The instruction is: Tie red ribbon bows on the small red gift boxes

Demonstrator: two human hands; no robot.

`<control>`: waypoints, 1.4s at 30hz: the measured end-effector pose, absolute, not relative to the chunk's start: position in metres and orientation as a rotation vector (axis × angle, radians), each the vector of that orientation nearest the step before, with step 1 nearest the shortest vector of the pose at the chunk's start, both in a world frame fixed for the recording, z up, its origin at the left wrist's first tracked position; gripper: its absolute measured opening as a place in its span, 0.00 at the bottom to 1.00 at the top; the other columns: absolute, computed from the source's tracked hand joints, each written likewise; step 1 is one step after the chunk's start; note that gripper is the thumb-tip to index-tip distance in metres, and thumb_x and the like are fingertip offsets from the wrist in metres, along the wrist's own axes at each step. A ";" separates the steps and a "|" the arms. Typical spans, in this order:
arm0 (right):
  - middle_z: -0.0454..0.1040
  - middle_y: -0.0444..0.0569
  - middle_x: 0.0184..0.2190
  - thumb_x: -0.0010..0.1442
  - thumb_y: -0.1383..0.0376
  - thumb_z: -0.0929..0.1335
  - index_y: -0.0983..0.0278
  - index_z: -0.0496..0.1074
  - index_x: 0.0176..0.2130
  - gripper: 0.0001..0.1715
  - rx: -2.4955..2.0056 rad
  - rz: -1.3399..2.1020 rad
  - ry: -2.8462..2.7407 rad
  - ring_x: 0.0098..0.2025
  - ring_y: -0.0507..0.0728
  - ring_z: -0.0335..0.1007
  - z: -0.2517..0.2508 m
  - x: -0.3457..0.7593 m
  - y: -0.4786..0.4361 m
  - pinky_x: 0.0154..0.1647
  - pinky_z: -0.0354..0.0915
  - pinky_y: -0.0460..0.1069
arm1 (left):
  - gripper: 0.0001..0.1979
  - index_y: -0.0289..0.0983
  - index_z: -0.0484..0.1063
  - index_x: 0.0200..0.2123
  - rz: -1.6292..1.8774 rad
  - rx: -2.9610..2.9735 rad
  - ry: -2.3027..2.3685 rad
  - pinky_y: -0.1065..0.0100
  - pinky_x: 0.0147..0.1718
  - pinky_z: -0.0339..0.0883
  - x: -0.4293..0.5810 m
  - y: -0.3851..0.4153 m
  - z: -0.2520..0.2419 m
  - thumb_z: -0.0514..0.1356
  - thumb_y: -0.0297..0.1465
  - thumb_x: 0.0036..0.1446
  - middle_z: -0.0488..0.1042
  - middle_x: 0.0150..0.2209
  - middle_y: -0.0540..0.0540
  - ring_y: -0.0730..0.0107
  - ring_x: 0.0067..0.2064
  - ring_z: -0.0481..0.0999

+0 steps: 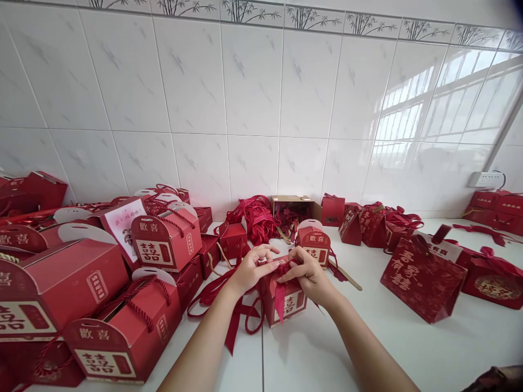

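A small red gift box (pixel 292 310) with a white character label stands upright on the white table in front of me. My left hand (pixel 255 271) is over its top left edge, thumb and fingers pinched at a red ribbon. From the right, my right hand (pixel 307 274) pinches the same red ribbon (pixel 279 306) over the box top, and one end hangs down the front. The exact knot or loop is hidden by my fingers. Red ribbon tails (pixel 233 329) and a twisted red cord (pixel 254 326) lie left of the box.
Red gift boxes (pixel 151 321) are stacked on the left. Behind my hands are a heap of red ribbons (pixel 255 218), an open cardboard box (pixel 316 209) and another small box (pixel 314 242). Finished-looking red boxes (pixel 425 280) stand right. A tiled wall (pixel 253 87) closes the back.
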State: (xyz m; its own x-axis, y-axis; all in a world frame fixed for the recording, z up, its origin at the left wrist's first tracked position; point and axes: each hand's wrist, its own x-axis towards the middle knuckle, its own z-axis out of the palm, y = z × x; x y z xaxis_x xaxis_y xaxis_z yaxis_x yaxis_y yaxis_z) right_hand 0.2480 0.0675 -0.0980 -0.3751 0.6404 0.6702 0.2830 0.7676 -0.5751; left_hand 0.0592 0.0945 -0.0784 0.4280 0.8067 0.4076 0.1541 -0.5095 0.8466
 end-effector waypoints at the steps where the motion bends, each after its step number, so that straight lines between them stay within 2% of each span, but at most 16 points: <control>1: 0.59 0.48 0.35 0.63 0.71 0.57 0.54 0.80 0.33 0.25 -0.694 0.453 -1.967 0.39 0.52 0.62 -0.098 0.248 0.068 0.42 0.64 0.50 | 0.12 0.36 0.66 0.20 1.102 1.932 0.804 0.62 0.53 0.56 0.059 0.095 -0.079 0.61 0.35 0.50 0.71 0.47 0.44 0.60 0.52 0.67; 5: 0.59 0.48 0.36 0.62 0.72 0.57 0.53 0.80 0.33 0.26 -0.676 0.452 -1.950 0.40 0.53 0.61 -0.101 0.248 0.070 0.43 0.64 0.50 | 0.13 0.36 0.70 0.19 1.093 1.943 0.822 0.61 0.56 0.52 0.059 0.098 -0.081 0.61 0.36 0.52 0.71 0.48 0.44 0.60 0.54 0.66; 9: 0.59 0.48 0.36 0.63 0.72 0.56 0.52 0.80 0.33 0.27 -0.658 0.434 -1.946 0.37 0.52 0.61 -0.102 0.249 0.072 0.40 0.64 0.50 | 0.15 0.35 0.67 0.18 1.149 1.866 0.824 0.61 0.52 0.56 0.060 0.096 -0.078 0.60 0.37 0.52 0.73 0.45 0.44 0.60 0.48 0.70; 12: 0.60 0.48 0.35 0.63 0.72 0.57 0.53 0.80 0.32 0.27 -0.654 0.436 -1.947 0.37 0.52 0.61 -0.101 0.249 0.072 0.40 0.64 0.50 | 0.14 0.35 0.67 0.20 1.176 1.829 0.829 0.64 0.48 0.60 0.064 0.091 -0.075 0.61 0.37 0.51 0.74 0.43 0.44 0.62 0.46 0.71; 15: 0.60 0.49 0.35 0.63 0.71 0.57 0.53 0.80 0.31 0.26 -0.660 0.450 -1.949 0.38 0.53 0.62 -0.098 0.249 0.070 0.41 0.63 0.51 | 0.11 0.36 0.72 0.28 1.133 1.838 0.901 0.66 0.41 0.64 0.070 0.088 -0.075 0.62 0.38 0.50 0.75 0.37 0.45 0.64 0.40 0.73; 17: 0.60 0.49 0.35 0.63 0.71 0.57 0.54 0.80 0.30 0.26 -0.677 0.457 -1.949 0.38 0.53 0.62 -0.097 0.248 0.069 0.40 0.63 0.51 | 0.12 0.36 0.74 0.32 1.103 1.842 0.942 0.66 0.37 0.65 0.073 0.088 -0.076 0.62 0.39 0.50 0.75 0.32 0.46 0.66 0.35 0.73; 23: 0.60 0.49 0.35 0.63 0.71 0.57 0.58 0.78 0.26 0.26 -0.671 0.453 -1.941 0.39 0.53 0.62 -0.096 0.249 0.067 0.40 0.62 0.50 | 0.10 0.35 0.76 0.30 1.128 1.882 0.939 0.67 0.39 0.66 0.077 0.087 -0.077 0.63 0.37 0.49 0.75 0.33 0.45 0.65 0.37 0.73; 25: 0.61 0.48 0.35 0.62 0.71 0.57 0.59 0.76 0.28 0.23 -0.658 0.439 -1.919 0.38 0.53 0.62 -0.096 0.249 0.068 0.40 0.61 0.50 | 0.09 0.35 0.76 0.29 1.131 1.863 0.938 0.67 0.39 0.65 0.077 0.086 -0.075 0.63 0.35 0.48 0.76 0.32 0.46 0.65 0.37 0.73; 28: 0.63 0.46 0.32 0.62 0.70 0.59 0.60 0.69 0.34 0.11 -0.693 0.486 -1.828 0.35 0.53 0.61 -0.098 0.249 0.071 0.37 0.60 0.49 | 0.09 0.36 0.76 0.28 1.127 1.818 0.942 0.68 0.38 0.65 0.076 0.085 -0.074 0.64 0.36 0.47 0.76 0.31 0.47 0.66 0.36 0.73; 31: 0.63 0.44 0.31 0.61 0.67 0.62 0.60 0.61 0.35 0.02 -0.743 0.576 -1.716 0.31 0.52 0.59 -0.101 0.251 0.074 0.33 0.59 0.48 | 0.11 0.35 0.76 0.28 1.105 1.778 0.946 0.69 0.36 0.65 0.076 0.085 -0.074 0.65 0.37 0.45 0.76 0.31 0.48 0.67 0.35 0.73; 42: 0.64 0.44 0.30 0.59 0.65 0.65 0.60 0.56 0.30 0.11 -0.721 0.655 -1.579 0.32 0.53 0.59 -0.106 0.260 0.084 0.32 0.60 0.48 | 0.13 0.34 0.72 0.20 1.104 1.797 0.901 0.68 0.33 0.63 0.078 0.083 -0.073 0.66 0.39 0.42 0.75 0.28 0.47 0.69 0.31 0.71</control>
State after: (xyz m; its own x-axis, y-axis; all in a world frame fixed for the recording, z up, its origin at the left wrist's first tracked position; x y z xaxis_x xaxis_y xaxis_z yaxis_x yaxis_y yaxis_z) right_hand 0.2602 0.0843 -0.1065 -0.0878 0.7623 0.6412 0.0845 0.6471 -0.7577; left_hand 0.0777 0.0829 -0.0729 0.3587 0.8723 0.3323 0.1502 -0.4053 0.9018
